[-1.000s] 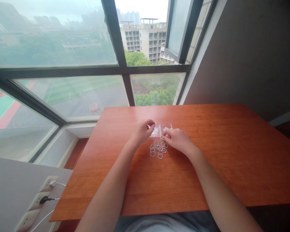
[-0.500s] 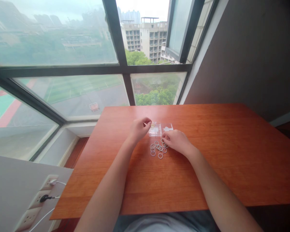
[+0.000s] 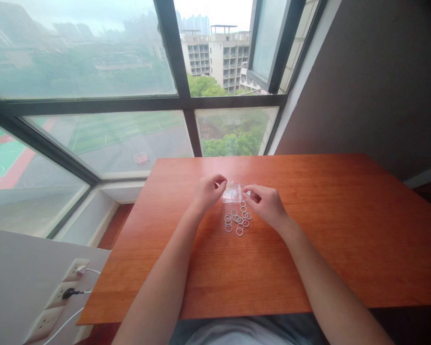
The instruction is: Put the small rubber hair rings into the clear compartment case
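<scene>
A small clear plastic box [image 3: 232,195] lies on the table with its lid part folded out to the right, mostly behind my right hand. Some small gold-coloured pieces [image 3: 229,185] show at its back left. My left hand [image 3: 209,191] is closed in a pinch, thumb and forefinger at the box's left edge. At the right side of the box, my right hand [image 3: 264,202] also pinches; whatever sits between its fingertips is too small to make out. Several pale rings [image 3: 237,219] lie loosely in front of the box, some overlapping, just left of and below my right hand.
The reddish-brown wooden table [image 3: 330,230] reaches back to a framed window [image 3: 233,101]. A grey wall [image 3: 373,96] rises on the right. At lower left, sockets [image 3: 59,293] hold a black plug [image 3: 70,293] and a white plug, with cables running beside the table edge.
My right hand has lifted away from the rings and moved up to the right side of the box, now covering its lid part. My left hand stays at the box's left edge.
</scene>
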Tool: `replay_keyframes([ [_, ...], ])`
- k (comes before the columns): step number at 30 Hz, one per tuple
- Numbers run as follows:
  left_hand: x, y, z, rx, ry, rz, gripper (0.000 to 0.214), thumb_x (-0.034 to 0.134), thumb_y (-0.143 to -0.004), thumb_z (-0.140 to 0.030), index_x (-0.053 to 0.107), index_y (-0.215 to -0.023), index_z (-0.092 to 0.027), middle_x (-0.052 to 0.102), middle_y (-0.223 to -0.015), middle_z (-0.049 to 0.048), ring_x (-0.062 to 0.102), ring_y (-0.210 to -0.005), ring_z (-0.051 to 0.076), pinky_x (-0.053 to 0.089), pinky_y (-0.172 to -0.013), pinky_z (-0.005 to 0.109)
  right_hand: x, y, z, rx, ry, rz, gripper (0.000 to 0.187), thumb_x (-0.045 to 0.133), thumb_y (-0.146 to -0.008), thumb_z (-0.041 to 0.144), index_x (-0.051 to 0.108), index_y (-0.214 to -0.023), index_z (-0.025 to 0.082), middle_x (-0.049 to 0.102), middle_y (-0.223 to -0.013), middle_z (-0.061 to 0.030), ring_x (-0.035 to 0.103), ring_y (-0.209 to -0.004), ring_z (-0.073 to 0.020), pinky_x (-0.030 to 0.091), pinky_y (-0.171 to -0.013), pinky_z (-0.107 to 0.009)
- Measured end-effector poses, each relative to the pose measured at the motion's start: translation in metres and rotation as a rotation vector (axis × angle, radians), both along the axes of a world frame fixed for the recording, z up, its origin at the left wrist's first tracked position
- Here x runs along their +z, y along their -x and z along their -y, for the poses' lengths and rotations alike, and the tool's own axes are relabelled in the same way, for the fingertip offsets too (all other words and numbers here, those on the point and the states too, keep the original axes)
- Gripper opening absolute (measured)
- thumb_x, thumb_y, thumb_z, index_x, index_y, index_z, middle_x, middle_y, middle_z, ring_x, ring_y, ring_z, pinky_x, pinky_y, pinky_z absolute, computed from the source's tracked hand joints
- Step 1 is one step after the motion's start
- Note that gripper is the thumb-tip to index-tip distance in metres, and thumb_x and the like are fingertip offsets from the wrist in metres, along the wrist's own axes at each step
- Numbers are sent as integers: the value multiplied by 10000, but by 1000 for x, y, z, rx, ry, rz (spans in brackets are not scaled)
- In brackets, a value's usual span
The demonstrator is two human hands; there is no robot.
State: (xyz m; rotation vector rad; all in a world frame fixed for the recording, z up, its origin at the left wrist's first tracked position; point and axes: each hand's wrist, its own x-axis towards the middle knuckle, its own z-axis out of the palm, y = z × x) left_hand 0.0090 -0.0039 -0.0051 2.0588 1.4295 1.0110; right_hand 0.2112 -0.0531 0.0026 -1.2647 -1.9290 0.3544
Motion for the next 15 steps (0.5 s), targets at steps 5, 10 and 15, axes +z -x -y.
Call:
replay_keyframes([
  [5,6,-5,4,-9,3,5,142,565,-829,-243,688,-833,-172,703,-765,13,576,-607,100,432,-591,215,-2,-1,-2,17,-20,-7,121,578,-828,234,689,-833,185,513,-551,42,457,-508,-93,358,-557,-208],
  [10,13,-19,14,-114,0,34,142,552,-837,-224,682,-840,-167,690,-754,10,567,-617,94,418,-579,202,-2,-1,-2,16,-19,-15,138,577,-833,238,696,-866,176,516,-552,40,455,-506,-93,361,-557,-209],
  [15,16,-28,20,-199,37,77,197,538,-859,-250,709,-890,-157,678,-732,24,559,-626,97,408,-563,194,-5,-1,-2,4,-21,-1,182,568,-855,283,707,-900,174,501,-539,41,432,-488,-93,354,-545,-214],
])
